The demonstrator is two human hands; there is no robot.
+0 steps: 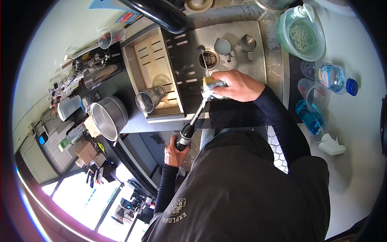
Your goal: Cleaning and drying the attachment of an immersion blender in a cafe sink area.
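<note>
My left hand (176,153) grips the black handle (185,136) of a long utensil with a metal shaft (198,113). It is held at a slant over the front edge of the sink. My right hand (237,86) squeezes a yellow sponge (209,81), covered in white foam, around the shaft. Beyond the sponge a thin rod with a small dark, rounded end (201,48) reaches over the sink drain (210,59). Whether this rod belongs to the held utensil is hidden by the sponge and hand.
Two small metal pitchers (222,46) (248,43) stand in the metal sink (242,28). A clear glass (149,99) lies in a slotted tray (148,48) at left, near a metal pot (108,116). Right are a soapy green tub (302,36) and a plastic bottle (335,78). A black tube (160,15) overhangs the sink.
</note>
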